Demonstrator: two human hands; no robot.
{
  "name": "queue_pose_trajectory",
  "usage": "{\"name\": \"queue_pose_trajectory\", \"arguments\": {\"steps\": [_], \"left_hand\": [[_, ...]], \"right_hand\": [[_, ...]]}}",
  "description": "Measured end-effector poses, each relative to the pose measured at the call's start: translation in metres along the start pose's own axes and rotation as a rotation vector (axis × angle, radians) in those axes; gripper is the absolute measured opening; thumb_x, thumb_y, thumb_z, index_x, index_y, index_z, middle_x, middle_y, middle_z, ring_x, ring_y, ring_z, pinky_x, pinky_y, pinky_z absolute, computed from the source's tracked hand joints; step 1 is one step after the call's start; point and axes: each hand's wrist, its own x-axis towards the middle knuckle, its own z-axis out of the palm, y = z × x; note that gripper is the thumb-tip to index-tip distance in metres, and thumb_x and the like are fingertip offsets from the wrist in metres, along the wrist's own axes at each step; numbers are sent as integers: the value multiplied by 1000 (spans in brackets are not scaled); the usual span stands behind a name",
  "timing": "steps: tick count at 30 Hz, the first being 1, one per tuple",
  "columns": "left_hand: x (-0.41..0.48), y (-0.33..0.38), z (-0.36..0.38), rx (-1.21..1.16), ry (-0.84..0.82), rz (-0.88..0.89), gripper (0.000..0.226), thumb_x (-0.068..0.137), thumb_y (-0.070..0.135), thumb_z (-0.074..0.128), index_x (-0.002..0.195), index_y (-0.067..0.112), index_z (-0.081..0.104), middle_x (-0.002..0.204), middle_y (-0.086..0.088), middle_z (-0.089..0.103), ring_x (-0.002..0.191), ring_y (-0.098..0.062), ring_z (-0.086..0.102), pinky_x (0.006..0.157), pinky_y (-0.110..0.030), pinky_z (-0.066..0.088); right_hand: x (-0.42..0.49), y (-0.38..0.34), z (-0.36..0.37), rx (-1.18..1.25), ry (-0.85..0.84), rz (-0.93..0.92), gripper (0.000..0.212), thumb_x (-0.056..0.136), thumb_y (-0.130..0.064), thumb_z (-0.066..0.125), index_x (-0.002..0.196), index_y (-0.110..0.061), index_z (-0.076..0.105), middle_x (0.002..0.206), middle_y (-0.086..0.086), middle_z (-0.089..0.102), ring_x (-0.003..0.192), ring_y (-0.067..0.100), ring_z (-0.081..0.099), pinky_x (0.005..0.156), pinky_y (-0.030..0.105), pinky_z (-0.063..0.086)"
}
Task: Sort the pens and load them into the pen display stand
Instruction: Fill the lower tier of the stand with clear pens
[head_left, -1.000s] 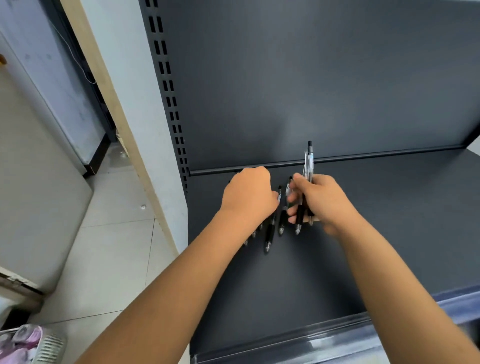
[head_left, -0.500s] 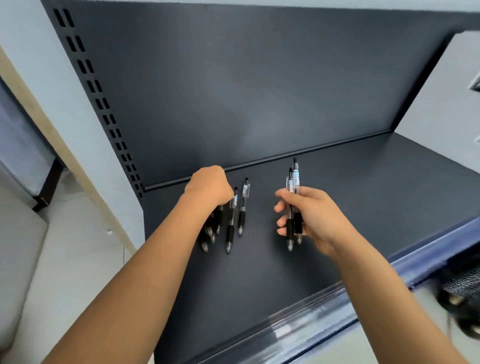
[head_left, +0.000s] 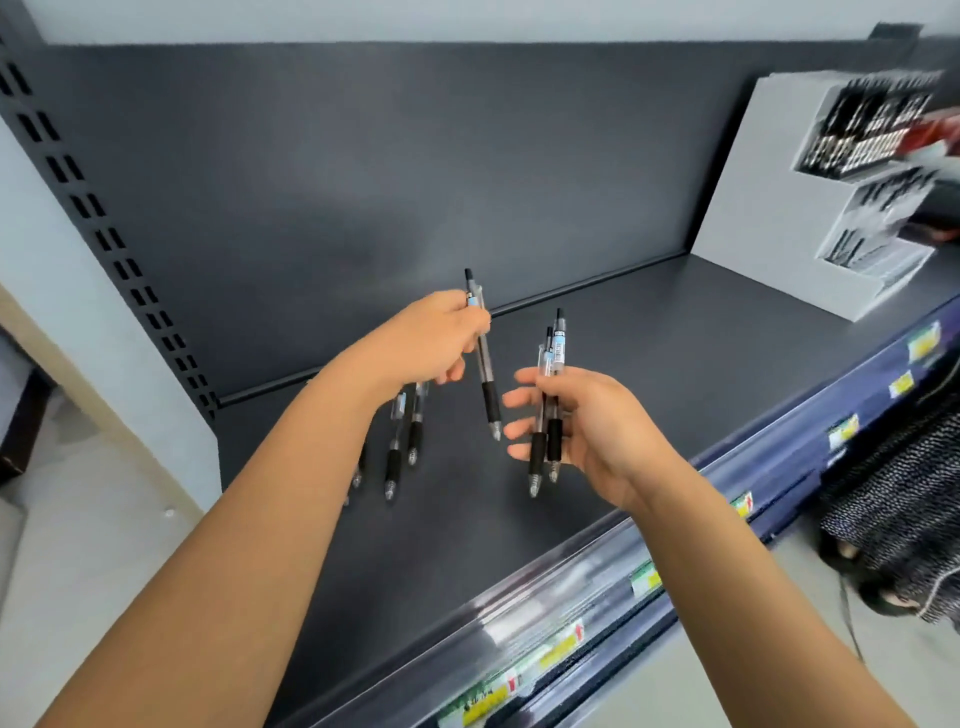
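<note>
These are light, stiff plastic click pens, with a smooth clear barrel and a black rubber sleeve near the tip. I judge the clear part slippery and the rubber the surest place to take hold, though a pinch high on the barrel is enough for so little weight. They look sturdy. The real risk is one sliding out of a bunch or rolling off along the shelf (head_left: 649, 353).

My left hand (head_left: 431, 338) pinches one pen (head_left: 483, 358) near its button end, between thumb and fingertips. It hangs tip down, a little tilted, clear of the shelf. My right hand (head_left: 587, 421) holds a bundle of pens (head_left: 554, 358) upright, with the thumb clamping them across the palm and the fingers only loosely stretched. I count two for certain, perhaps a third behind. The single pen hangs just beside those outstretched fingers without touching them.

More loose pens (head_left: 393, 462) lie flat on the shelf under my left wrist, tips toward me and partly hidden by my forearm. The display stand (head_left: 753, 197) sits on the same shelf, well apart to the right. Its tiers are blurred but already dark with pens.
</note>
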Motion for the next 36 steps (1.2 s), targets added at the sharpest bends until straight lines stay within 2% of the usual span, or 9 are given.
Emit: {"name": "queue_pose_trajectory", "arguments": {"steps": [4, 7, 13, 16, 19, 23, 29, 33, 36], "left_hand": [[-4, 38, 39, -266, -109, 101, 22, 98, 28, 49, 99, 7, 58, 95, -4, 70, 71, -18, 65, 69, -33, 58], [1, 70, 79, -362, -93, 167, 25, 96, 29, 56, 105, 6, 64, 91, -5, 74, 66, -21, 66, 64, -30, 59], [20, 153, 196, -391, 175, 230, 31, 75, 37, 79, 81, 7, 69, 58, -2, 66, 44, -10, 55, 45, -20, 47], [32, 191, 251, -476, 8, 275, 23, 87, 36, 66, 89, 14, 72, 72, -6, 70, 55, -11, 59, 59, -24, 51], [46, 220, 292, -573, -121, 329, 13, 93, 15, 60, 98, 15, 72, 86, -9, 73, 70, -14, 66, 76, -28, 57], [78, 251, 333, -549, 75, 375, 16, 87, 11, 67, 103, 6, 71, 90, -7, 74, 84, -18, 71, 76, -29, 58], [165, 285, 375, -484, 377, 565, 9, 89, 14, 67, 97, 11, 68, 86, 1, 72, 81, -14, 70, 78, -32, 57], [243, 305, 406, -382, 504, 628, 6, 89, 12, 66, 95, 11, 66, 83, 7, 68, 77, 2, 65, 75, -13, 52], [296, 319, 425, -298, 529, 623, 9, 90, 12, 65, 95, 5, 66, 82, 9, 66, 78, 0, 64, 75, -17, 53]], "right_hand": [[-12, -20, -38, -51, -21, -93, 17, 97, -12, 51, 109, -7, 62, 88, 5, 72, 73, 20, 71, 65, 37, 59], [-31, -36, -84, -54, -90, -140, 18, 97, -10, 52, 111, -7, 63, 92, 8, 72, 79, 26, 72, 70, 40, 60], [-74, -72, -205, -110, -90, -245, 19, 95, -9, 54, 110, 1, 58, 88, 11, 72, 67, 24, 68, 62, 35, 58], [-88, -93, -266, -84, -48, -283, 15, 96, -9, 52, 108, -2, 58, 87, 10, 71, 63, 21, 66, 63, 34, 58], [-92, -111, -320, -131, 23, -285, 15, 96, -9, 51, 109, -4, 58, 89, 11, 73, 66, 23, 69, 61, 34, 59], [-78, -119, -376, -173, 216, -300, 14, 97, -9, 51, 109, -4, 56, 95, 15, 71, 69, 22, 72, 64, 36, 61], [-23, -133, -459, -220, 472, -400, 24, 100, -28, 44, 104, -7, 55, 62, -1, 59, 44, 13, 51, 41, 23, 44], [28, -160, -510, -195, 501, -415, 20, 101, -25, 43, 105, -11, 58, 60, -1, 56, 45, 12, 49, 42, 22, 41], [64, -189, -544, -147, 495, -413, 18, 102, -18, 43, 106, -12, 59, 63, -4, 62, 49, 12, 49, 48, 22, 44]]}}
